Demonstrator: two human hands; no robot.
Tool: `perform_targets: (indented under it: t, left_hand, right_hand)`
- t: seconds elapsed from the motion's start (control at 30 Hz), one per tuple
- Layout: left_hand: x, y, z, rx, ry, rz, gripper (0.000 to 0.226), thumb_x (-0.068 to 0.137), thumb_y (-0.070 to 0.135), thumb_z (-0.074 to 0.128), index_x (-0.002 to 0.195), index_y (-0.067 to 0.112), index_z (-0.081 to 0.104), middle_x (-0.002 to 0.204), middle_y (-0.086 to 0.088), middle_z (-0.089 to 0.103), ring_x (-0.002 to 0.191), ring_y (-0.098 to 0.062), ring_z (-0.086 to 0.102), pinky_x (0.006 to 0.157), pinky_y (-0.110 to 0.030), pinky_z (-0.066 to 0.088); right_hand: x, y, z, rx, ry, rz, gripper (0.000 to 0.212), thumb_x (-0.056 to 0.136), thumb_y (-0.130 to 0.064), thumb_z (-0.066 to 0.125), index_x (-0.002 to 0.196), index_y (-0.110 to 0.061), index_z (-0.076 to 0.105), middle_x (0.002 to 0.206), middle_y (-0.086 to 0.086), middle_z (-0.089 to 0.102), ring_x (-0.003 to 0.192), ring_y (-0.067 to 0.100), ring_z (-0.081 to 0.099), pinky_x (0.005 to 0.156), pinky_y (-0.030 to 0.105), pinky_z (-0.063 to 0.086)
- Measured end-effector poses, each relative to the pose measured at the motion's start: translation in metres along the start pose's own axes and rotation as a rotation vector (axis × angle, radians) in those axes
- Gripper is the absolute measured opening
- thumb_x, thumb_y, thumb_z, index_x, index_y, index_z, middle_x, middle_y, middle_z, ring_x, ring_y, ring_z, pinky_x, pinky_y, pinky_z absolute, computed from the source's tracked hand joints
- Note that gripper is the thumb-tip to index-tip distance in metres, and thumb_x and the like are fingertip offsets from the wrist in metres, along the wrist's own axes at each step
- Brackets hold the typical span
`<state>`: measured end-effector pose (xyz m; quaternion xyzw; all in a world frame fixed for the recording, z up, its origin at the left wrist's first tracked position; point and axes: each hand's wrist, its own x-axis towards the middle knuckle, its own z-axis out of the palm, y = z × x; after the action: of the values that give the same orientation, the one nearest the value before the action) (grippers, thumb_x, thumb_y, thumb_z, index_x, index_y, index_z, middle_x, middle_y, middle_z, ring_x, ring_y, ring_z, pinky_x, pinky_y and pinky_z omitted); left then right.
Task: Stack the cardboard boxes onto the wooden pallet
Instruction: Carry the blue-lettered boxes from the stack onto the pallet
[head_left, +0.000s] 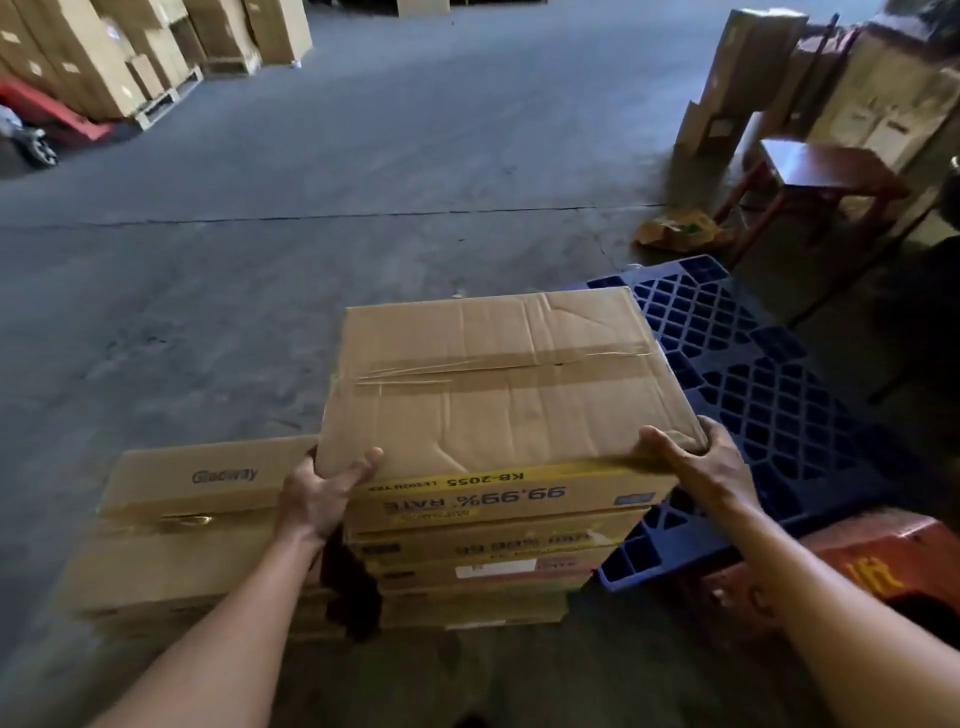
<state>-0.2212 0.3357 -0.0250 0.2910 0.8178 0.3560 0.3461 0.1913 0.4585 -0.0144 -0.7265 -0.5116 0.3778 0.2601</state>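
A taped brown cardboard box (498, 384) tops a stack of several yellow-printed boxes (493, 551) in front of me. My left hand (322, 493) grips its near left corner, my right hand (701, 462) its near right corner. Beside the stack on the left sits a lower box marked Gladway (187, 519). A blue plastic grid pallet (753, 395) lies on the floor just right of and behind the stack. No wooden pallet shows near my hands; what the stack rests on is hidden.
An orange-red object (831, 566) sits at the near right. A dark red wooden stool (821, 176) and tall cartons (748, 73) stand at the back right. Cartons on pale pallets (130, 57) and a red pallet jack (47, 109) fill the back left. Grey concrete floor (363, 182) stretches ahead.
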Motion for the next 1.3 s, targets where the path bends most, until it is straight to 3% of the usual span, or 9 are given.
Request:
perform_targets:
  t: [0.13, 0.4, 0.53, 0.67, 0.77, 0.83, 0.9, 1.13, 1.3]
  left_hand:
    - [0.008, -0.002, 0.006, -0.227, -0.061, -0.038, 0.087, 0.039, 0.079, 0.081, 0.103, 0.023, 0.067, 0.109, -0.01, 0.072, 0.102, -0.035, 0.067, 0.093, -0.054, 0.054]
    - [-0.014, 0.019, 0.009, -0.362, -0.022, 0.055, 0.098, 0.046, 0.067, 0.082, 0.134, 0.033, 0.056, 0.119, -0.001, 0.065, 0.108, -0.027, 0.061, 0.091, -0.053, 0.054]
    - [-0.051, 0.015, 0.007, -0.439, 0.05, 0.035, 0.106, 0.043, 0.067, 0.088, 0.136, 0.032, 0.054, 0.124, -0.007, 0.064, 0.111, -0.032, 0.062, 0.092, -0.056, 0.055]
    - [-0.121, 0.01, 0.002, -0.452, 0.241, 0.039, 0.118, 0.035, 0.073, 0.087, 0.14, 0.033, 0.051, 0.122, -0.004, 0.064, 0.107, -0.028, 0.063, 0.076, -0.039, 0.058]
    - [-0.186, 0.003, -0.004, -0.472, 0.435, 0.03, 0.129, 0.034, 0.072, 0.087, 0.149, 0.04, 0.038, 0.132, 0.003, 0.056, 0.118, -0.025, 0.056, 0.09, -0.037, 0.052]
    - [-0.231, -0.004, -0.009, -0.515, 0.509, 0.017, 0.125, 0.039, 0.067, 0.089, 0.149, 0.045, 0.034, 0.138, 0.0, 0.055, 0.12, -0.029, 0.058, 0.097, -0.053, 0.051]
    - [-0.276, -0.011, -0.016, -0.549, 0.562, 0.006, 0.119, 0.042, 0.065, 0.09, 0.147, 0.048, 0.035, 0.132, -0.002, 0.063, 0.108, -0.032, 0.066, 0.085, -0.061, 0.056]
    - [-0.442, -0.056, -0.046, -0.545, 0.801, -0.086, 0.122, 0.049, 0.066, 0.087, 0.152, 0.046, 0.025, 0.138, -0.011, 0.052, 0.11, -0.039, 0.06, 0.072, -0.056, 0.061]
    - [-0.573, -0.107, -0.048, -0.637, 0.987, -0.11, 0.108, 0.056, 0.047, 0.085, 0.149, 0.05, 0.03, 0.155, -0.009, 0.033, 0.126, -0.043, 0.05, 0.075, -0.061, 0.058]
  right_hand:
    - [0.017, -0.004, -0.003, 0.129, -0.035, 0.021, 0.101, 0.062, -0.069, 0.078, 0.147, -0.024, 0.046, 0.135, 0.007, 0.061, 0.117, 0.027, 0.061, 0.1, 0.048, 0.051]
    - [0.024, -0.014, -0.001, 0.392, -0.14, 0.043, 0.091, 0.059, -0.057, 0.084, 0.142, -0.045, 0.048, 0.121, 0.006, 0.064, 0.094, 0.04, 0.071, 0.064, 0.046, 0.056]
    - [0.027, -0.018, -0.019, 0.369, -0.236, -0.026, 0.088, 0.06, -0.058, 0.081, 0.14, -0.046, 0.047, 0.107, 0.002, 0.068, 0.081, 0.031, 0.072, 0.066, 0.053, 0.058]
    - [0.023, -0.02, -0.036, 0.353, -0.374, -0.126, 0.085, 0.069, -0.051, 0.083, 0.144, -0.042, 0.045, 0.106, 0.009, 0.069, 0.067, 0.024, 0.063, 0.053, 0.037, 0.051]
    - [0.007, -0.028, -0.049, 0.322, -0.468, -0.229, 0.082, 0.072, -0.053, 0.083, 0.144, -0.041, 0.045, 0.108, 0.007, 0.068, 0.064, 0.022, 0.065, 0.053, 0.039, 0.056]
    - [-0.01, -0.035, -0.058, 0.317, -0.519, -0.287, 0.086, 0.071, -0.055, 0.083, 0.146, -0.039, 0.044, 0.114, 0.001, 0.064, 0.075, 0.026, 0.07, 0.058, 0.047, 0.061]
    - [-0.031, -0.042, -0.064, 0.317, -0.576, -0.346, 0.091, 0.067, -0.06, 0.083, 0.146, -0.04, 0.044, 0.121, -0.001, 0.059, 0.09, 0.029, 0.069, 0.067, 0.054, 0.062]
    - [-0.129, -0.057, -0.06, 0.312, -0.898, -0.464, 0.094, 0.068, -0.055, 0.079, 0.151, -0.038, 0.038, 0.152, 0.004, 0.042, 0.128, 0.033, 0.05, 0.101, 0.058, 0.05]
    - [-0.231, -0.047, -0.053, 0.254, -1.052, -0.595, 0.092, 0.073, -0.055, 0.076, 0.153, -0.036, 0.036, 0.154, 0.001, 0.041, 0.13, 0.034, 0.048, 0.1, 0.061, 0.05]
